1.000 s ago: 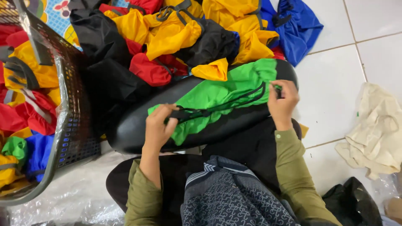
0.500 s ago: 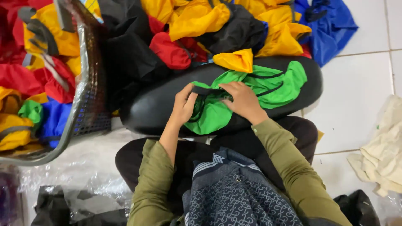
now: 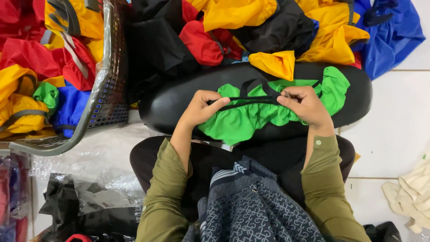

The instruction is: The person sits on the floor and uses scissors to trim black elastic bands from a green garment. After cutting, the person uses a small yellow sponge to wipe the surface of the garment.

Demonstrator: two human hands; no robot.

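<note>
Green cloth [image 3: 251,118] lies bunched along the top of a long black cushion [image 3: 170,105], which spans the person's lap just below a heap of yellow, red, black and blue garments [image 3: 251,27] and just right of a grey mesh basket [image 3: 101,89] stuffed with more. Over the cloth, the left hand [image 3: 200,107] and right hand [image 3: 304,105] each have their fingers clenched on a thin black strap [image 3: 251,102] drawn taut between them.

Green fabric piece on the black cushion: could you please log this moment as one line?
left hand: pinching black strap | right hand: pinching strap | green fabric piece: bunched on black cushion
</note>
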